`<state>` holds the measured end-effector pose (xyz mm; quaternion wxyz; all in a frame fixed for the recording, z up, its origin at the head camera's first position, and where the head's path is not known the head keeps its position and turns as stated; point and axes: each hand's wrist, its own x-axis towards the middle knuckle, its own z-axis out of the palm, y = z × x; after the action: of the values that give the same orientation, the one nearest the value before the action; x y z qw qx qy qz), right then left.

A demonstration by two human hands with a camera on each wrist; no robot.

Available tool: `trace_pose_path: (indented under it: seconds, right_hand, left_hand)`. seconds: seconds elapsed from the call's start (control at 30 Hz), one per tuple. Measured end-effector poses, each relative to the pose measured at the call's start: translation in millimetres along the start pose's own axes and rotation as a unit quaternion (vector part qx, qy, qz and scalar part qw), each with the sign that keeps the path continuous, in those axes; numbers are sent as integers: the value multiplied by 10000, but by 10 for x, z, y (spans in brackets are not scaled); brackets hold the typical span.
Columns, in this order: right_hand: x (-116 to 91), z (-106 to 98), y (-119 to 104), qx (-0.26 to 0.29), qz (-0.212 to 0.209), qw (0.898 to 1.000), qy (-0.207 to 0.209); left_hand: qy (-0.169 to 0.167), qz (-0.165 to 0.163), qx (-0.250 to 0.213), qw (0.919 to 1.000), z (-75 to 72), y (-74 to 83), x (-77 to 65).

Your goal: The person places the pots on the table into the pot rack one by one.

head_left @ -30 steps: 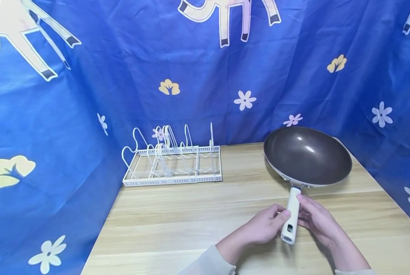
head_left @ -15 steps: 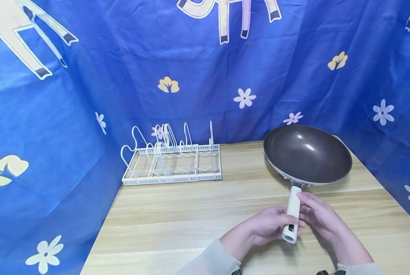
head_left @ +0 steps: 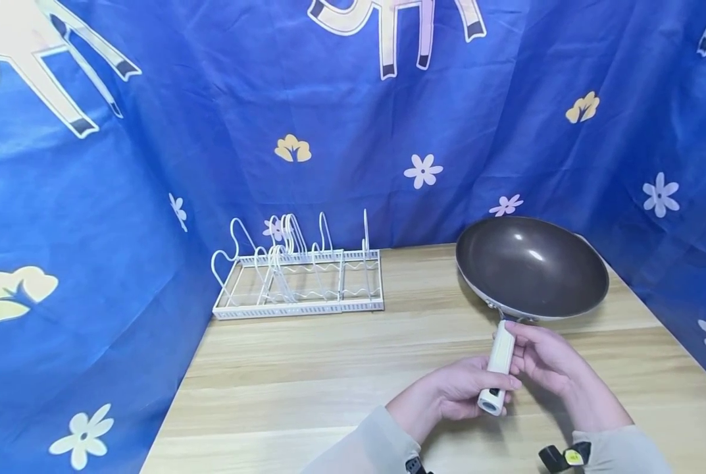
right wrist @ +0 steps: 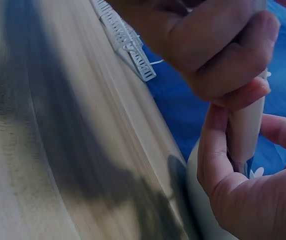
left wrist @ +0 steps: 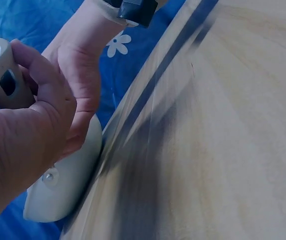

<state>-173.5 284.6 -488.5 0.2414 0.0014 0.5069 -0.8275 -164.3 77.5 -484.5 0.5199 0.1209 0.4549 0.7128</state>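
Note:
A wok [head_left: 530, 266] with a dark inside and a pale outside sits at the right of the table, its cream handle [head_left: 500, 352] pointing toward me. My left hand [head_left: 462, 390] grips the handle near its end, thumb across the top and fingers wrapped underneath, as the left wrist view also shows around the hollow handle end [left wrist: 5, 75]. Higher up the handle, close to the wok, my right hand [head_left: 548, 359] holds it between thumb and fingers. In the right wrist view the right hand [right wrist: 258, 195] is around the handle just below the left hand's curled fingers [right wrist: 233, 60].
A white wire pan rack [head_left: 298, 308] with upright loops stands at the back left of the wooden table [head_left: 305, 375]. Blue patterned cloth [head_left: 353, 164] encloses the back and both sides, close behind the wok and rack.
My left hand has closed its fingers and thumb around the handle end. The right hand has shifted slightly up the handle toward the wok. The wok's bowl stays in nearly the same place.

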Motion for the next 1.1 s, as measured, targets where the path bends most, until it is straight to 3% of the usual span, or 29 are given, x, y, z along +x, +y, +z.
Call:
trace_pose_path:
  seconds: [0.23, 0.73, 1.1]
  right_hand:
    - [50, 54, -21, -235, 103, 9990, 365]
    - [-41, 181, -25, -435, 110, 9968, 656]
    - [-78, 361, -79, -1026, -81, 9890, 1058]
  left_hand:
    - [-42, -32, 240, 9997, -7, -11, -2]
    - [-179, -74, 917, 9956, -6, -28, -78]
    - [13, 231, 1753, 9842, 87, -28, -168]
